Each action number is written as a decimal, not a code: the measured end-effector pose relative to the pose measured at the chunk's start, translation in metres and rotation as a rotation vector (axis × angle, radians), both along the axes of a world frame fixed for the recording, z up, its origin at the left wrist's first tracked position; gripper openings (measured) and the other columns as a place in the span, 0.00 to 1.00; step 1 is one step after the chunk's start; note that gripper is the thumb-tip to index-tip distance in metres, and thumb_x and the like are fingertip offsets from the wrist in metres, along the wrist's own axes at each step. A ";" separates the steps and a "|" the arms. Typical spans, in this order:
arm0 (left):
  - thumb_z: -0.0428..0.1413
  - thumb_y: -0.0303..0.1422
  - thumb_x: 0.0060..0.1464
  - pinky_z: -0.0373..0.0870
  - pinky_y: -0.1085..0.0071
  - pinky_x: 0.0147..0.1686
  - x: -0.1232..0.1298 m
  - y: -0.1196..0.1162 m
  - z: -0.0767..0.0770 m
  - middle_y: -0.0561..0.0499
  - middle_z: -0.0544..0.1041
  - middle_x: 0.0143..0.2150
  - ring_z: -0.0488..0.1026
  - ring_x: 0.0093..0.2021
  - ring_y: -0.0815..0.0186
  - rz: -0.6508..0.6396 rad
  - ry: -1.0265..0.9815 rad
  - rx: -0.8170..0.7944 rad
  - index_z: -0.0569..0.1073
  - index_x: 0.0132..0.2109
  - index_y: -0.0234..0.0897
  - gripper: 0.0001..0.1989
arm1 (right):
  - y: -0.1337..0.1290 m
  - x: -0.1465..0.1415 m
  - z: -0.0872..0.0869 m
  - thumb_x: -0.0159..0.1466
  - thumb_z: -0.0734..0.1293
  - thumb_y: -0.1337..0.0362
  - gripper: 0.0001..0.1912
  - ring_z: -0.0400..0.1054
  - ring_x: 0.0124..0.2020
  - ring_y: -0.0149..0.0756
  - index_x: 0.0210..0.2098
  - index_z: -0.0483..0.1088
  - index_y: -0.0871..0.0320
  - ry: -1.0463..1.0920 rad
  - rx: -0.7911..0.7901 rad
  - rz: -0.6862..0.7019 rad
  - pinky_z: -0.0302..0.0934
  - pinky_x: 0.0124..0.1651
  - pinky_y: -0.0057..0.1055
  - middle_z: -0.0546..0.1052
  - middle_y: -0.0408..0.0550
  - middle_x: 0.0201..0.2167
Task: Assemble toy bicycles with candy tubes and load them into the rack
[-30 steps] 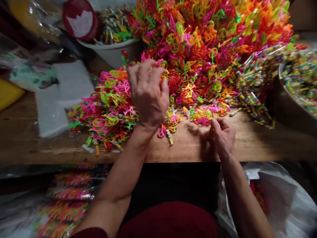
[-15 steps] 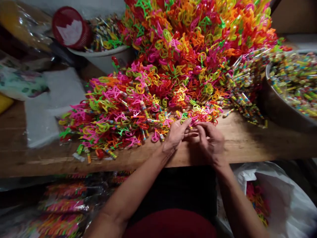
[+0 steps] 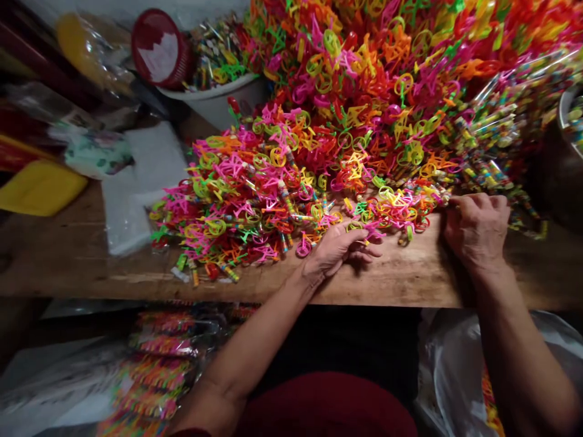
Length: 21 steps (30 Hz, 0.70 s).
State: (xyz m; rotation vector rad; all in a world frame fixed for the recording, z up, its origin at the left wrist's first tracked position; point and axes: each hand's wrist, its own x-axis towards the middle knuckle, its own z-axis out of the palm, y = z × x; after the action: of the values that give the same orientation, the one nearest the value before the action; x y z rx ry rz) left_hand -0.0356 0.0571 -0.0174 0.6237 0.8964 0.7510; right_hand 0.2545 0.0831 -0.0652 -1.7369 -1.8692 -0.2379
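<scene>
My left hand (image 3: 341, 247) rests at the front of a pile of small bright plastic toy pieces (image 3: 268, 182). Its thumb and fingers pinch a small pink plastic piece (image 3: 375, 231), with a bit of yellow showing under the thumb. To the right, my right hand (image 3: 478, 230) is on the wooden table with the fingers curled down. Its fingertips close on a small wrapped candy tube (image 3: 443, 197) at the right end of the front heap; the fingers hide most of it. More clear-wrapped striped tubes (image 3: 494, 161) lie just beyond this hand.
A white tub (image 3: 218, 100) with tubes and a red basket (image 3: 182, 57) stands at the back left. Clear plastic bags (image 3: 125, 224) lie on the left of the wooden table (image 3: 396, 279). A metal basin (image 3: 558, 164) is at far right. Below are filled packets (image 3: 159, 373) and a white sack (image 3: 449, 364).
My right hand has moved away from my left hand, rightward to the tubes, and its fingers have curled down. The left hand stays near the heap. The view has shifted rightward.
</scene>
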 end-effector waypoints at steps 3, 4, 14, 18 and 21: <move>0.61 0.29 0.56 0.74 0.77 0.23 0.003 -0.001 -0.001 0.48 0.80 0.34 0.78 0.24 0.70 0.018 0.015 0.002 0.71 0.41 0.31 0.08 | -0.008 -0.011 0.009 0.63 0.67 0.62 0.09 0.66 0.46 0.52 0.43 0.74 0.54 0.078 0.024 -0.036 0.56 0.50 0.50 0.77 0.58 0.39; 0.61 0.29 0.55 0.72 0.78 0.22 0.004 -0.002 -0.001 0.50 0.79 0.32 0.77 0.23 0.71 0.022 0.047 0.021 0.71 0.41 0.32 0.08 | -0.009 -0.017 0.014 0.63 0.66 0.62 0.10 0.67 0.43 0.50 0.43 0.74 0.55 0.123 0.023 -0.056 0.57 0.48 0.49 0.77 0.58 0.38; 0.63 0.34 0.56 0.62 0.81 0.19 0.001 -0.011 0.012 0.59 0.72 0.25 0.67 0.18 0.77 -0.115 0.265 0.352 0.70 0.44 0.35 0.13 | -0.053 -0.092 0.056 0.60 0.73 0.50 0.15 0.59 0.21 0.27 0.32 0.78 0.57 0.799 -0.483 0.351 0.50 0.23 0.26 0.71 0.40 0.22; 0.66 0.36 0.51 0.66 0.79 0.22 -0.001 -0.011 0.006 0.55 0.74 0.29 0.69 0.23 0.75 -0.151 0.138 0.246 0.73 0.44 0.32 0.17 | -0.067 -0.099 0.056 0.59 0.74 0.48 0.18 0.60 0.22 0.27 0.27 0.78 0.58 0.927 -0.522 0.294 0.52 0.24 0.25 0.72 0.42 0.21; 0.67 0.37 0.50 0.65 0.79 0.21 -0.002 -0.010 0.004 0.54 0.73 0.27 0.69 0.23 0.75 -0.208 0.069 0.176 0.76 0.38 0.31 0.15 | -0.075 -0.103 0.055 0.58 0.75 0.47 0.19 0.60 0.22 0.28 0.27 0.78 0.58 1.019 -0.480 0.195 0.53 0.24 0.26 0.71 0.41 0.21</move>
State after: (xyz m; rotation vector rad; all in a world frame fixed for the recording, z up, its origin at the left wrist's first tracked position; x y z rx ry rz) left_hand -0.0380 0.0473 -0.0137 0.8886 0.8191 0.6276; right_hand 0.1514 0.0078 -0.0102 -1.4659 -1.3193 1.0529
